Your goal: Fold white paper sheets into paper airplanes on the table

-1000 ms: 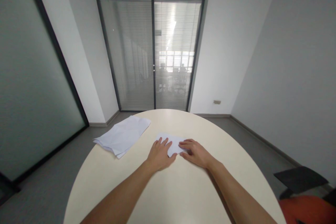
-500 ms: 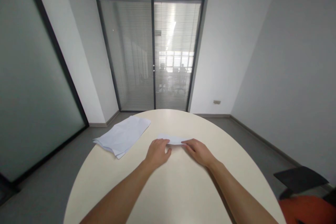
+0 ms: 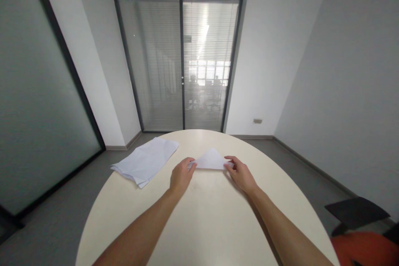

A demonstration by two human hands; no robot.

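A folded sheet of white paper (image 3: 210,160) is stretched between my two hands over the table, its peak pointing away from me and its straight edge toward me. My left hand (image 3: 182,174) pinches the left corner between thumb and fingers. At the right corner, my right hand (image 3: 241,175) grips the paper the same way. The corners themselves are partly hidden by my fingers.
A stack of loose white sheets (image 3: 146,160) lies at the left edge of the round cream table (image 3: 202,224). An orange and black chair (image 3: 363,243) stands at the lower right. Beyond the table are glass doors with blinds (image 3: 152,66).
My hands have moved apart to the paper's corners. The paper, a narrow strip before, now shows a raised triangular face. The stack of sheets has not moved.
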